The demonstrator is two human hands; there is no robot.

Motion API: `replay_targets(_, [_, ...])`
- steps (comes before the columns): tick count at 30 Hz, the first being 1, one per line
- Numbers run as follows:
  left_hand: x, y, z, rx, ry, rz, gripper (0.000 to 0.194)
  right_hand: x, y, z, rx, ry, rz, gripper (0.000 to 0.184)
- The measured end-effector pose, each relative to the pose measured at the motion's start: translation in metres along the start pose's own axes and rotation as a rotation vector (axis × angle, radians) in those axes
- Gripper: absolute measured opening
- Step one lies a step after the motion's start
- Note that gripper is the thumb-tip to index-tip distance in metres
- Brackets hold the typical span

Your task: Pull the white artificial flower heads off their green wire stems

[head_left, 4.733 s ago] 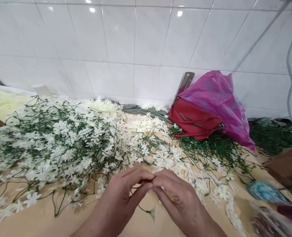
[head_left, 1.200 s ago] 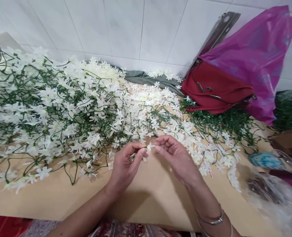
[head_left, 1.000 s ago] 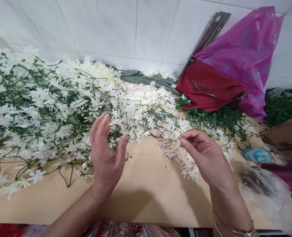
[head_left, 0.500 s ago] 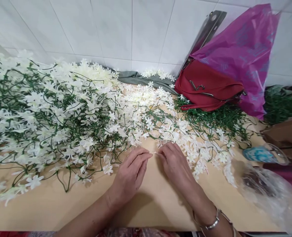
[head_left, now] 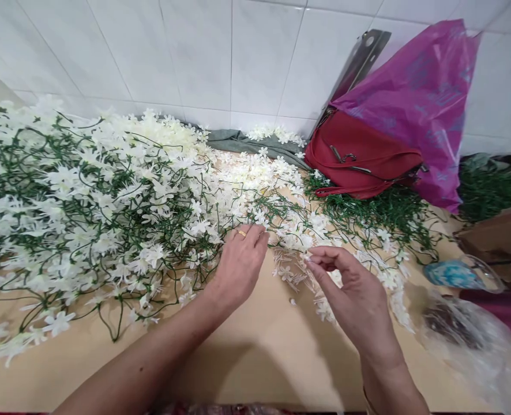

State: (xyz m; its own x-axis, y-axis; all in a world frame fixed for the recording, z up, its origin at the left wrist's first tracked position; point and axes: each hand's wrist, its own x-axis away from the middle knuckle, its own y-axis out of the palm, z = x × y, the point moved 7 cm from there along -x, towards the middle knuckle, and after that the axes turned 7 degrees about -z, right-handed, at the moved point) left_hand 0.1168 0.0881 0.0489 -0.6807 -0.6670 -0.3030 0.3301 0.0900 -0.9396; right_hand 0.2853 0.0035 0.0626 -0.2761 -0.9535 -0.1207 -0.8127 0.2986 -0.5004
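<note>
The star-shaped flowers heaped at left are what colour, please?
Those star-shaped flowers are white, creamier toward the back, best seen in the head view.

This looks like a small craft workplace, though whether in a home or a workshop cannot be told: artificial-looking white flowers [head_left: 86, 193] heap across the left of a pale worktop [head_left: 273, 357], green sprigs [head_left: 376, 213] and a red handbag [head_left: 368, 158] lie at right, and a white tiled wall [head_left: 195, 57] spans the top.
</note>
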Motion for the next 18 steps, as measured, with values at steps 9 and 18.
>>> replay_targets(9, [-0.031,0.028,0.034,-0.015,0.145,-0.131,0.011,0.004,-0.011,0.015,-0.005,0.088,0.06,0.02])
replay_targets(18, [-0.011,0.012,0.024,-0.017,0.142,-0.065,0.011,-0.007,0.0,0.014,0.042,0.086,0.032,0.019])
